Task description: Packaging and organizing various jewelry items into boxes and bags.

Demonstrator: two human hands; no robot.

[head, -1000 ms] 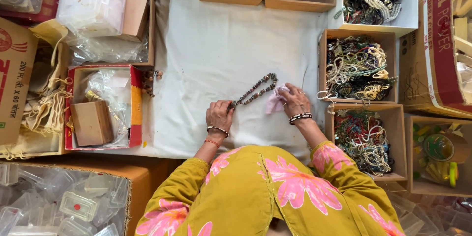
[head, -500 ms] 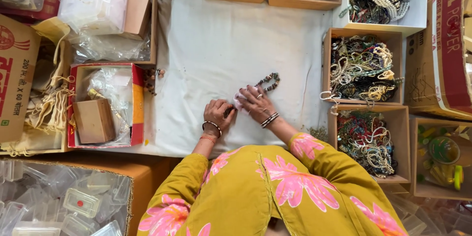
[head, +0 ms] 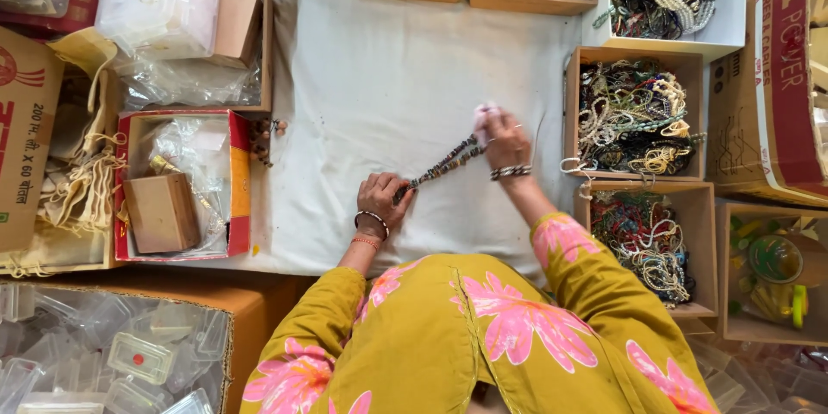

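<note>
One bead string (head: 444,164) lies stretched slantwise over the white cloth (head: 379,52), held at both ends. The left hand (head: 382,201) has its fingers closed around the lower end, and the right hand (head: 503,140) has its fingers pinched on the upper end, beside a small pink scrap (head: 485,109). Each wrist wears bangles. To the right stand three open boxes heaped with beaded strings: a white box (head: 733,9) at the top, a brown box (head: 571,112) below it, and a second brown box (head: 583,233) nearest the person. To the left a red-edged box (head: 239,181) holds one small wooden block (head: 161,212) and clear plastic bags.
</note>
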